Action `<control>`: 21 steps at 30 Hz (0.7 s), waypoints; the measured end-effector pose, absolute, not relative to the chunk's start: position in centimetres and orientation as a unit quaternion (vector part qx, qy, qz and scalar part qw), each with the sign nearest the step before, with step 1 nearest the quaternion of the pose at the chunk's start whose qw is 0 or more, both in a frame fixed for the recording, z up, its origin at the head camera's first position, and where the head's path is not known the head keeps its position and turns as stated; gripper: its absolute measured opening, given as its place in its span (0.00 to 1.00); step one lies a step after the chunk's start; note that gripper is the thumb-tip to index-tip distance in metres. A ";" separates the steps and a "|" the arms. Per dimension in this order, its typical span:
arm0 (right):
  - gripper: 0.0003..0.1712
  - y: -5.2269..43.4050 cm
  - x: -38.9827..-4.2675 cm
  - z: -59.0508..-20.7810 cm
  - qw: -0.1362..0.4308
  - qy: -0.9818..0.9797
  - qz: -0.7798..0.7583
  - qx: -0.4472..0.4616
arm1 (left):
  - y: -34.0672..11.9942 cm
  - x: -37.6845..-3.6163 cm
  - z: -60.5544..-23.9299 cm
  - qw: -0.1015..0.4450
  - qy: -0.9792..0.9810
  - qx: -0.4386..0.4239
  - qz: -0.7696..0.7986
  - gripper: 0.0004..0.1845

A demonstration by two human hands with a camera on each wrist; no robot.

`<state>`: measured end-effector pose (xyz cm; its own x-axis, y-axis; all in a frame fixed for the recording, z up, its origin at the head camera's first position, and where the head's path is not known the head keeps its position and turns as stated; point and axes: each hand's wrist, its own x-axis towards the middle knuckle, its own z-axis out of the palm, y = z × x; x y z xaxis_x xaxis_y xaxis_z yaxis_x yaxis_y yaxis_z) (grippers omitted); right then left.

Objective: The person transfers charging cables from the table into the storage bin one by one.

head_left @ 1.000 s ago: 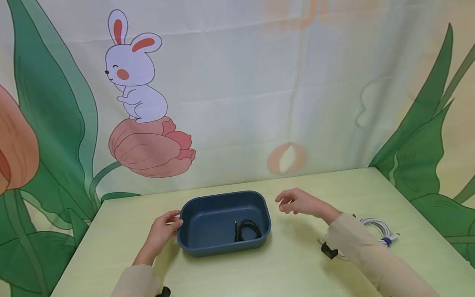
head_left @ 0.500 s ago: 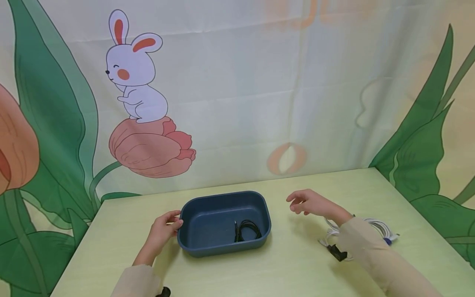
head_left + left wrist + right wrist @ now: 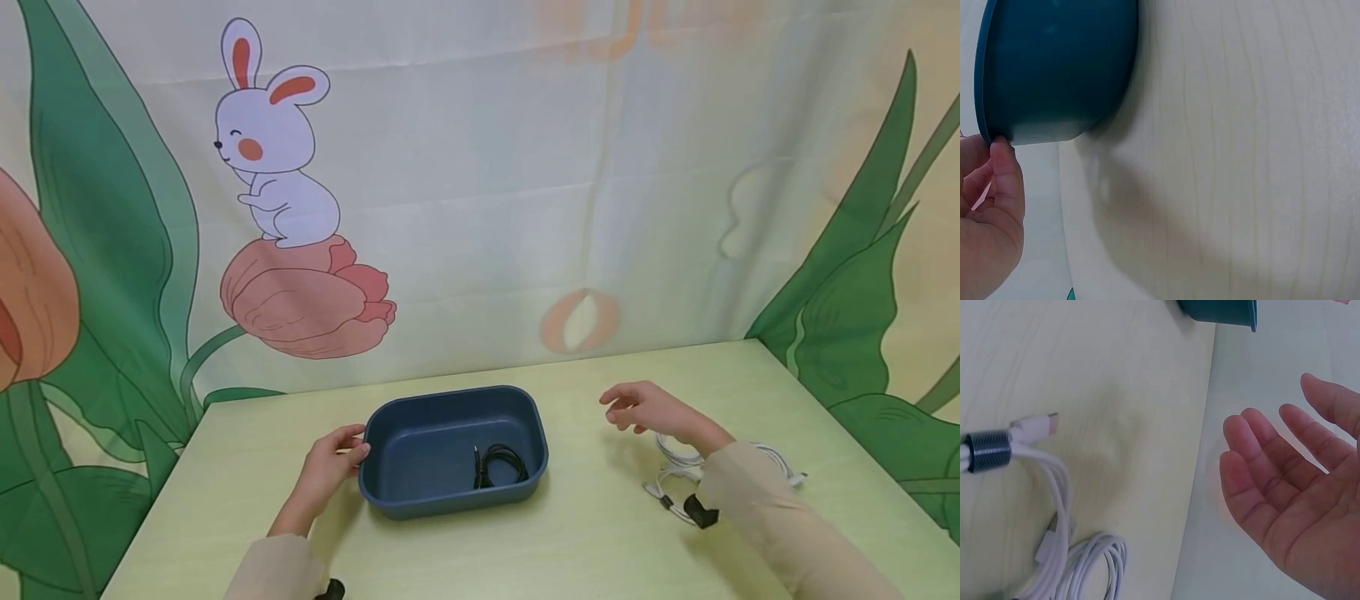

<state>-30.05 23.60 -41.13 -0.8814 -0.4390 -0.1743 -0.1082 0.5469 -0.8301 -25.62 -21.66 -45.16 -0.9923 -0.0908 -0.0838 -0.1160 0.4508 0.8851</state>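
Observation:
A dark blue tub (image 3: 420,425) stands on the pale green table, with a coiled black cable (image 3: 501,465) lying in its right half. My left hand (image 3: 330,463) rests against the tub's left rim (image 3: 988,134), thumb on the edge. My right hand (image 3: 641,408) hovers open and empty to the right of the tub, fingers spread (image 3: 1272,469). Below and behind its wrist lies a bundle of white cable (image 3: 678,471) on the table, with a dark band (image 3: 988,452) around one coil and a white plug sticking out.
The table (image 3: 585,533) is backed by a printed curtain with a rabbit (image 3: 273,142), a flower and green leaves. A small black clip (image 3: 699,510) sits at my right sleeve. Bare tabletop lies in front of the tub.
My right hand has drawn away from the tub, moving right towards the white cable. The left hand and the tub have stayed put.

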 end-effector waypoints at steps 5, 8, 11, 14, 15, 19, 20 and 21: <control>0.22 24.5 -30.0 -40.7 0.175 0.864 -0.445 -0.156 | -21.7 -25.6 -45.2 0.010 0.853 -0.059 0.518 0.20; 0.22 24.9 -30.0 -40.7 0.172 0.868 -0.442 -0.151 | -21.7 -25.7 -45.2 0.010 0.853 -0.061 0.518 0.20; 0.24 25.4 -30.0 -40.8 0.175 0.866 -0.446 -0.143 | -21.6 -25.6 -45.2 0.010 0.852 -0.063 0.520 0.20; 0.26 25.7 -30.1 -41.2 0.180 0.862 -0.456 -0.133 | -21.6 -25.6 -45.2 0.011 0.851 -0.063 0.521 0.20; 0.26 25.8 -30.1 -41.3 0.181 0.861 -0.458 -0.131 | -21.6 -25.6 -45.1 0.011 0.851 -0.063 0.521 0.20; 0.28 26.4 -30.2 -41.8 0.177 0.863 -0.455 -0.130 | -21.5 -25.5 -45.0 0.013 0.851 -0.063 0.522 0.20; 0.28 26.5 -30.2 -41.8 0.174 0.863 -0.456 -0.128 | -21.5 -25.5 -45.0 0.014 0.851 -0.063 0.522 0.20; 0.28 26.7 -30.3 -41.9 0.172 0.864 -0.455 -0.129 | -21.5 -25.6 -44.9 0.014 0.851 -0.063 0.522 0.20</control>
<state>-30.25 26.68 -41.90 -0.9075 -0.3797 -0.1798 -0.0662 0.5520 -0.8312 -25.55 -21.51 -44.92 -0.9917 -0.0928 -0.0895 -0.1219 0.4481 0.8856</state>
